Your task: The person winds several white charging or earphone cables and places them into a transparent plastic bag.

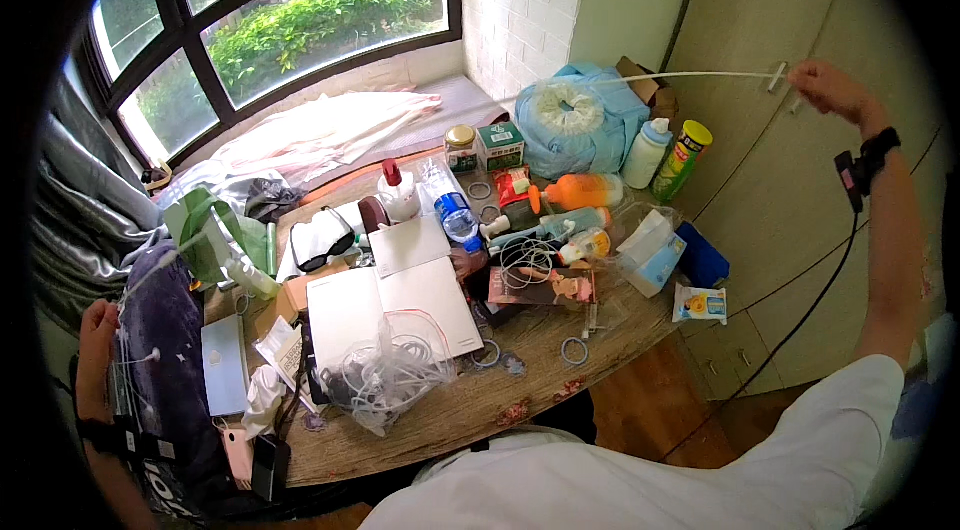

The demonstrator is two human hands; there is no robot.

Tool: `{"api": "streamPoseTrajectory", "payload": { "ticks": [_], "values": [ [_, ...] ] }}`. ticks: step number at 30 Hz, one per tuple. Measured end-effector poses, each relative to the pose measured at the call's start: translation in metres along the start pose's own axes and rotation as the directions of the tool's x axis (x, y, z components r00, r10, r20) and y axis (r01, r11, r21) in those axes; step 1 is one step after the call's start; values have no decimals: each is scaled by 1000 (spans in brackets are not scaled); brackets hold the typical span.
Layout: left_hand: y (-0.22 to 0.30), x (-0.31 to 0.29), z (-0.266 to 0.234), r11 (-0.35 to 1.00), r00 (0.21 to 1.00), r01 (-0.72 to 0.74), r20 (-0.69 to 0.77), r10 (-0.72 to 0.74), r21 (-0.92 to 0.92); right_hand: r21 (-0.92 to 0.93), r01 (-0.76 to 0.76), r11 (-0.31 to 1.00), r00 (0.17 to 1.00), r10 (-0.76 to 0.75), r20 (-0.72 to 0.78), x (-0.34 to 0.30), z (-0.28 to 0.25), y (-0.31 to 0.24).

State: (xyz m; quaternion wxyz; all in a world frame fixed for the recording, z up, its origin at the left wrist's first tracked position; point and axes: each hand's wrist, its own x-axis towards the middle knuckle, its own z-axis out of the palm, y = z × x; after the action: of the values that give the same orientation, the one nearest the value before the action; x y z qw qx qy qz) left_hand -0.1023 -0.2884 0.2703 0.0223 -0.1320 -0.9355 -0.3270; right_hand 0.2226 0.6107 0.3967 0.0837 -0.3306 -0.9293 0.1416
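Up at the far right, my right hand [832, 92] is closed on a white cable [700, 74], which runs taut leftward above the blue bundle [600, 135]. My left hand [97, 325] is low at the far left, also closed, with a pale cord rising from it toward the green bag [215, 230]. Whether both lengths are one cable cannot be told, since the middle fades against the bright background. Thin white strands with a small white end hang beside my left hand, over a dark purple cushion [165, 360].
The wooden table [460, 420] is crowded. An open white box [345, 310], a clear plastic bag [385, 375] with cables, several bottles, sunglasses [325, 238], a coiled white cable [530, 263] and a wipes pack [700, 304] lie on it. A window stands behind; cabinets [770, 180] are right.
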Motion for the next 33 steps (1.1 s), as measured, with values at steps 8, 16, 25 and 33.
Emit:
{"api": "streamPoseTrajectory", "payload": {
  "ticks": [8,16,25,33],
  "values": [
    [-10,-1,-28,988,987,155,49,-155,0,205,-38,978,920,-46,389,-56,89,53],
    [-34,14,-1,993,963,-112,251,99,38,121,-349,929,734,191,652,-131,125,101],
    [-30,3,37,983,970,110,232,-74,-144,393,-489,779,837,291,464,-205,96,195],
    [7,-3,71,938,919,159,393,-27,-308,327,-556,765,831,512,215,-253,21,256]
  ]
}}
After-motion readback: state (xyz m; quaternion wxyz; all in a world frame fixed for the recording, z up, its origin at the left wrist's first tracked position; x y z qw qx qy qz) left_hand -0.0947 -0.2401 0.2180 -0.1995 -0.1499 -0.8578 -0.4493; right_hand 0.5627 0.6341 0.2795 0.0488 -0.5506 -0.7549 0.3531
